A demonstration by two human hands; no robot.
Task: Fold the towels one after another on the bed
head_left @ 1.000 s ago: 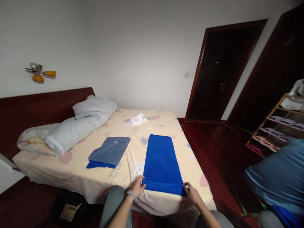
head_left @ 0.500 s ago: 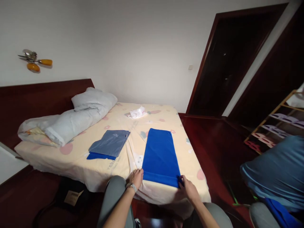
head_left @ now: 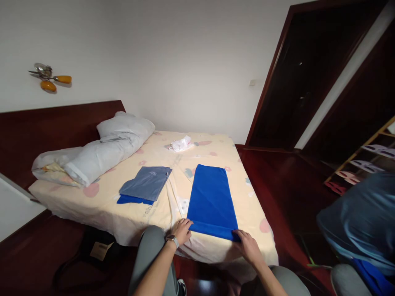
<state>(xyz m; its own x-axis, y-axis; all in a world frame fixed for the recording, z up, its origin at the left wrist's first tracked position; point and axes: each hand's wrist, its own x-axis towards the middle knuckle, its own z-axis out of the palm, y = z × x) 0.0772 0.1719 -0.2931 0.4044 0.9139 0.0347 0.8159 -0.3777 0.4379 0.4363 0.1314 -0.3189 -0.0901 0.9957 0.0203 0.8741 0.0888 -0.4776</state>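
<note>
A long blue towel (head_left: 211, 195) lies flat on the bed, its near end turned up in a narrow folded strip. My left hand (head_left: 182, 231), with a watch on the wrist, is closed on the left corner of that fold. At the right corner my right hand (head_left: 247, 245) grips the same edge, fingertips on the fabric and thumb mostly hidden. To the left sits a stack of folded cloths, a grey one (head_left: 146, 183) with small lettering over a blue one (head_left: 135, 200).
The bed (head_left: 259, 242) has a patterned cream sheet. A grey quilt (head_left: 105, 152) is bunched by the headboard (head_left: 61, 123). A crumpled white item (head_left: 181, 144) lies farther back. A person in blue (head_left: 358, 218) sits at right, near a shoe rack (head_left: 354, 162). A black bag (head_left: 89, 250) is below left.
The view has shifted slightly. My right-hand fingers have gone from pinching the towel's corner to lying more over the fold. Both hands stay at the near edge.
</note>
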